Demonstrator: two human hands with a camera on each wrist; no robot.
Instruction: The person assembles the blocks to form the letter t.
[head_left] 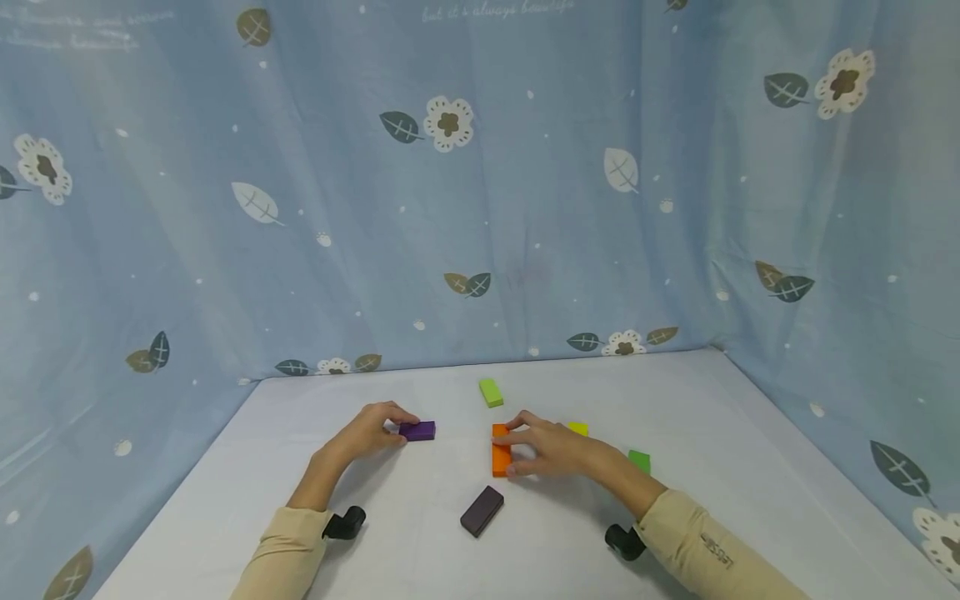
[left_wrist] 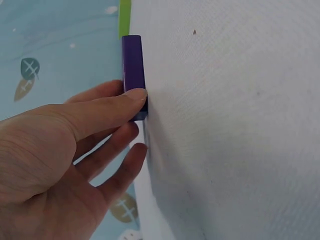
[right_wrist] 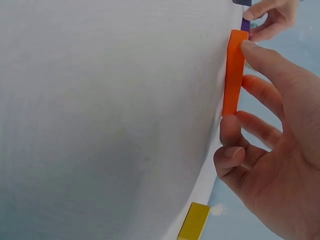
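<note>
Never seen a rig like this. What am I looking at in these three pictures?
No robot here: just a person's two bare hands. The wide picture comes from a camera worn on the head, looking forward and down. The two close-ups come from cameras worn on the wrists, one per hand, so the scene looks turned on its side there.

The white table stands in front of a blue patterned curtain. The left hand pinches a purple block; the right hand grips an orange block. Also on the table are a dark block, a light green block, a yellow block and a green block; the right hand and arm partly hide those last two.
</note>
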